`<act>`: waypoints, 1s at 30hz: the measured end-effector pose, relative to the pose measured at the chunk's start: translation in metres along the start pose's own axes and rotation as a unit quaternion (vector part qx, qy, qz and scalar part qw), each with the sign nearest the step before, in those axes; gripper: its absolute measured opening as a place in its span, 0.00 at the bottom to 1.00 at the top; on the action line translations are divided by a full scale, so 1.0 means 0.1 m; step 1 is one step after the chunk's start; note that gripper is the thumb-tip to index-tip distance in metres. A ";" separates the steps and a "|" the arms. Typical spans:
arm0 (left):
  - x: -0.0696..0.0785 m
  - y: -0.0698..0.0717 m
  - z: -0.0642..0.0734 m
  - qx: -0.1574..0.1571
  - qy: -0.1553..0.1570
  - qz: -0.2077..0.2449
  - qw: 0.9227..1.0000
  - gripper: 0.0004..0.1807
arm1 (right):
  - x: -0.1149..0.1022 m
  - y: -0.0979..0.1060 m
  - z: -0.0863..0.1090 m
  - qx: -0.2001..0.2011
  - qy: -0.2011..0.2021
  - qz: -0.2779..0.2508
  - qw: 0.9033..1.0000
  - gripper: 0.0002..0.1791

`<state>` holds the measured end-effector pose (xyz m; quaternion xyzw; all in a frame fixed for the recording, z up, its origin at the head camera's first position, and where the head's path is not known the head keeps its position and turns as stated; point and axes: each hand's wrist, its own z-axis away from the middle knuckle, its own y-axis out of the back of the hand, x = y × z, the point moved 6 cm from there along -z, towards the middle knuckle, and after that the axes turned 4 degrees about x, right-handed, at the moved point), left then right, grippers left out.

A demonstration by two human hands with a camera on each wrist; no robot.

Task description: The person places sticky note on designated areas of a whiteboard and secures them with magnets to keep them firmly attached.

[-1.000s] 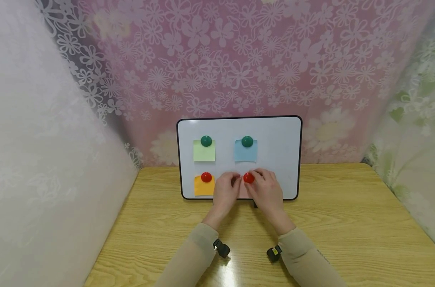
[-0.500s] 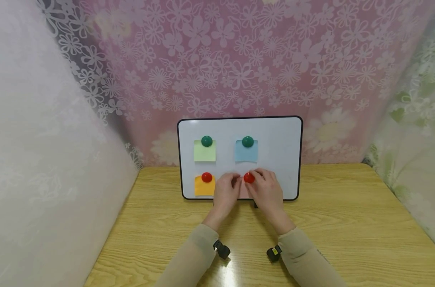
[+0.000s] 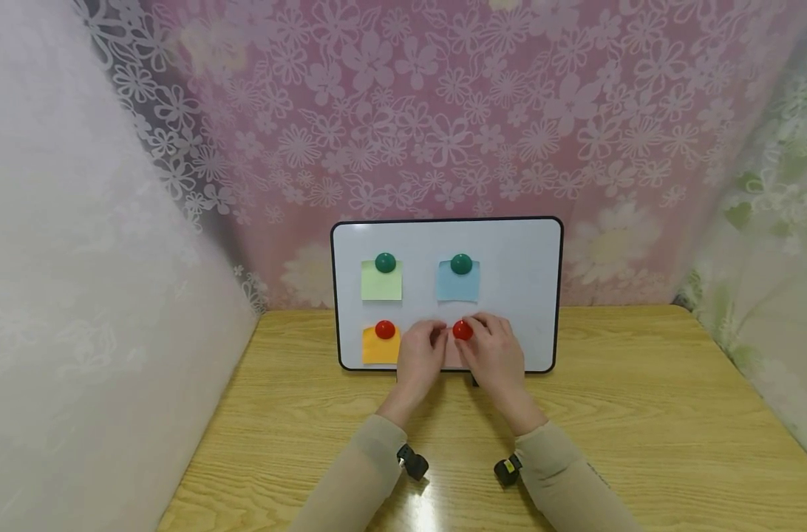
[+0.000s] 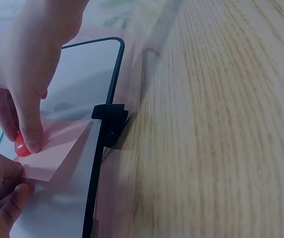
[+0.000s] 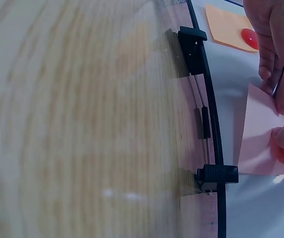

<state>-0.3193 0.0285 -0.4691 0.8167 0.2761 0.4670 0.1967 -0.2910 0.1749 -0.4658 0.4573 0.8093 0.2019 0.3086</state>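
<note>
A whiteboard (image 3: 516,288) with a black rim stands on the table. Low on it, a pink sticky note (image 5: 261,129) lies against the surface, its lower part lifting away in the wrist views. My right hand (image 3: 498,353) pinches a round red magnet (image 4: 21,148) between thumb and fingers, over the top part of the note. With thumb and fingertips, my left hand (image 3: 418,355) pinches the note's upper left corner. Left of that hand, an orange sticky note (image 3: 379,349) hangs under another red magnet (image 3: 385,329).
Higher on the board, a green sticky note (image 3: 381,284) and a blue sticky note (image 3: 458,284) each hang under a green magnet. Black clip feet (image 5: 217,174) hold the board's lower edge. A wooden table (image 3: 297,443) spreads in front, with a flowered pink curtain (image 3: 443,133) behind.
Both hands keep their hold on the note and magnet with hardly any movement. The board appears very slightly lower and further right in the head view.
</note>
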 end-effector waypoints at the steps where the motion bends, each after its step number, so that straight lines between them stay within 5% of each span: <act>1: 0.00 0.00 0.00 0.000 0.000 0.000 1.000 0.07 | 0.00 0.00 0.00 0.000 0.000 0.001 1.000 0.22; 21: -0.08 0.03 0.05 -0.001 0.012 0.020 1.000 0.06 | 0.02 0.01 0.03 0.035 0.021 -0.010 0.999 0.21; 30: -0.12 0.15 0.19 -0.023 -0.024 0.008 0.999 0.09 | 0.08 0.23 0.15 -0.005 0.026 -0.012 1.000 0.22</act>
